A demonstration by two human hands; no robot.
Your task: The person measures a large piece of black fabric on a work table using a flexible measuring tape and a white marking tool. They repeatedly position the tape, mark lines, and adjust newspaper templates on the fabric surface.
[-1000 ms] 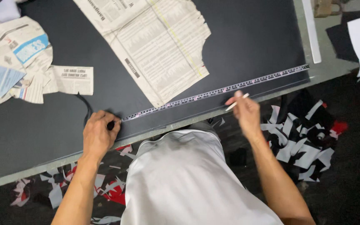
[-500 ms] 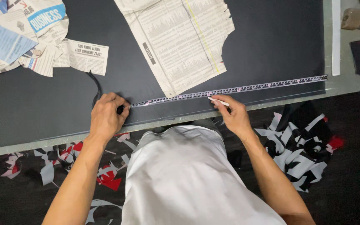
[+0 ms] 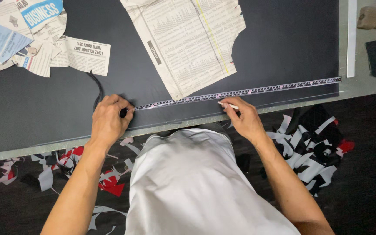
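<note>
A measuring tape [image 3: 257,91] lies stretched along the near edge of the dark fabric [image 3: 283,43] that covers the table. My left hand [image 3: 109,119] presses the tape's left end down on the fabric. My right hand [image 3: 244,119] holds a small white chalk stick [image 3: 228,105] with its tip against the tape near its middle. A large newspaper pattern piece [image 3: 188,39] lies on the fabric just beyond the tape.
Cut newspaper scraps [image 3: 31,39] are piled at the far left. A black cord [image 3: 97,89] curves beside my left hand. A white ruler [image 3: 351,39] lies along the right edge. Paper and cloth offcuts [image 3: 309,148] litter the floor below the table edge [image 3: 31,150].
My right hand has slid left along the tape with the chalk. The view has shifted, so the table contents appear further right and lower. My left hand stays on the tape end.
</note>
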